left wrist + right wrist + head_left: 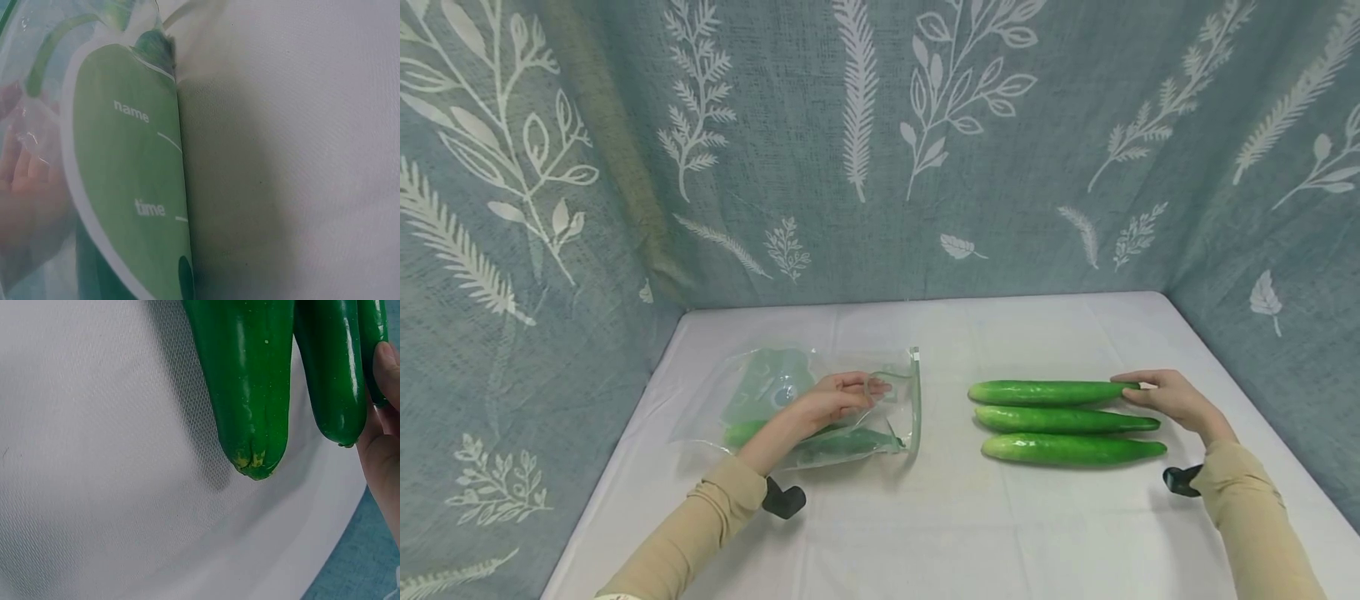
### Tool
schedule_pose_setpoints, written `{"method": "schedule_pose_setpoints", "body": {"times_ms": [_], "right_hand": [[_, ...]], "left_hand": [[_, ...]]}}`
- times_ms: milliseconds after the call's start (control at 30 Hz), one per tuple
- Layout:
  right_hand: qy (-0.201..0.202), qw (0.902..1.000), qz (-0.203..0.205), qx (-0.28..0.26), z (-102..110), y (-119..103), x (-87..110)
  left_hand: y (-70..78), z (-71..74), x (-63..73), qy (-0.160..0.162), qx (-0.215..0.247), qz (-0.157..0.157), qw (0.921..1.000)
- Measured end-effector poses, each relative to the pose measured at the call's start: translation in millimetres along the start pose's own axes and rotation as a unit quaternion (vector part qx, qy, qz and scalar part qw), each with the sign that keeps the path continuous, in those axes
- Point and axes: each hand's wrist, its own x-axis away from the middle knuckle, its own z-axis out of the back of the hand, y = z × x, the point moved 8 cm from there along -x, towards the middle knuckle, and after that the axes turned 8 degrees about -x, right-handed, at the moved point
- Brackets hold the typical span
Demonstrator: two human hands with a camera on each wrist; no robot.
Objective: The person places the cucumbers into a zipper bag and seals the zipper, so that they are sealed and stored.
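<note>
A clear zip bag [897, 367] with a green printed panel lies on the left of the table, a green cucumber [850, 444] inside it. My left hand [823, 407] reaches across the bag and pinches its film near the mouth at the right end. In the left wrist view, that hand [31, 187] shows through the plastic beside the panel marked "name" and "time". On the right, my right hand [1172, 402] grips the right end of the farthest cucumber [1045, 392], thumb on the near side. Nearer me lie a middle cucumber [1060, 419] and a front cucumber [1067, 449].
The table has a white cloth [940, 533] and ends at a back edge before a blue-green leaf-patterned curtain [887, 233]. Curtain also hangs at both sides. A black wrist device [784, 500] sits under the left wrist, another [1182, 481] by the right.
</note>
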Motion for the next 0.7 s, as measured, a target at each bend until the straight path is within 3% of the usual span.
{"method": "schedule_pose_setpoints", "body": {"times_ms": [700], "right_hand": [[0.020,0.9998,0.008,0.005,3.6,-2.2,4.0]], "left_hand": [[1.1,-0.1,1.0,0.000,-0.004,-0.008,1.0000]]}}
